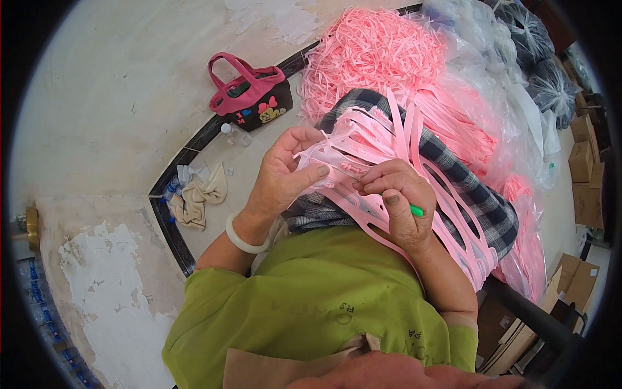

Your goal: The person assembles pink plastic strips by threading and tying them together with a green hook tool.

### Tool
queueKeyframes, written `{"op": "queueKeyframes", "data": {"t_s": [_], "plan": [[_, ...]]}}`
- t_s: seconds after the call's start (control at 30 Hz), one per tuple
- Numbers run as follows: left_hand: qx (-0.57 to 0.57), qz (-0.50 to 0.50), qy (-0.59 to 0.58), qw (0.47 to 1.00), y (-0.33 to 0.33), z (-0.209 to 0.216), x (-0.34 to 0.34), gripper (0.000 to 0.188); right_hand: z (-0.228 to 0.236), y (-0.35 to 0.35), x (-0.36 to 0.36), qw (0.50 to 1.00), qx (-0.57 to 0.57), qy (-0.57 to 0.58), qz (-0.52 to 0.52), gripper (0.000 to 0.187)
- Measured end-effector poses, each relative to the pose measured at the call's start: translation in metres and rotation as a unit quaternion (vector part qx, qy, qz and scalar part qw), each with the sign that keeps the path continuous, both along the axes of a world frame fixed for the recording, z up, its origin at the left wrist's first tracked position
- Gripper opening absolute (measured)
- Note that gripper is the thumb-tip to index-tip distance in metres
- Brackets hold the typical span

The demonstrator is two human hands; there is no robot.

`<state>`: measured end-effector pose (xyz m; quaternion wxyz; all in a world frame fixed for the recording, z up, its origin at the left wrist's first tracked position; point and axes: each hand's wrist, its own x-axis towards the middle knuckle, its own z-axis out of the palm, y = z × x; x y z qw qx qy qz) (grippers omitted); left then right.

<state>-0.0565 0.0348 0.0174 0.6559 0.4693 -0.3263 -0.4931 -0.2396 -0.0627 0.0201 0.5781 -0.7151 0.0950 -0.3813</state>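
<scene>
My left hand (282,172) holds the end of a soft pink moulded strap piece (324,155), thumb on top and fingers behind it. Long loops of the piece drape over a dark checked cloth (470,185) across my lap. In my right hand (405,204) is a thin tool with a green handle (416,211), closed between thumb and fingers. Its slender metal shaft points left and meets the pink piece near my left thumb. Exactly what the tip touches is too small to tell. A pale bangle (245,236) circles my left wrist.
Beyond my lap lies a big heap of pink strips (376,55), with clear plastic bags (531,129) at its right. A pink-and-black handbag (253,97) and a plastic bottle (235,135) stand by the wall. Crumpled cloth (204,194) lies left; cardboard boxes (586,181) stand right.
</scene>
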Motion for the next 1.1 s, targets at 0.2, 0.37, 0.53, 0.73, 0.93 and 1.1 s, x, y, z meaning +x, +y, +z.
{"op": "queueKeyframes", "data": {"t_s": [0.2, 0.37, 0.53, 0.73, 0.93, 1.1], "plan": [[-0.029, 0.008, -0.116, 0.993, 0.003, 0.006, -0.006, 0.036, -0.002, 0.002, 0.005, 0.994, -0.110, 0.002, -0.022, 0.023], [-0.048, -0.014, -0.187, 0.981, 0.005, 0.006, -0.009, 0.035, 0.002, -0.002, 0.011, 0.962, -0.264, 0.030, -0.062, 0.005], [-0.032, -0.018, -0.095, 0.995, -0.002, 0.010, -0.012, 0.041, -0.006, -0.029, 0.000, 0.968, -0.191, 0.014, -0.160, 0.004], [0.068, -0.178, 0.044, 0.981, -0.009, 0.005, -0.016, 0.075, -0.003, -0.034, 0.001, 0.963, -0.146, -0.028, -0.223, 0.008], [0.055, -0.252, 0.106, 0.960, -0.009, 0.014, -0.027, 0.089, 0.000, -0.037, -0.002, 0.949, -0.210, -0.004, -0.236, 0.005], [0.102, -0.255, 0.185, 0.944, -0.008, 0.011, -0.035, 0.082, -0.001, -0.044, -0.008, 0.942, -0.218, -0.019, -0.256, 0.003]]}}
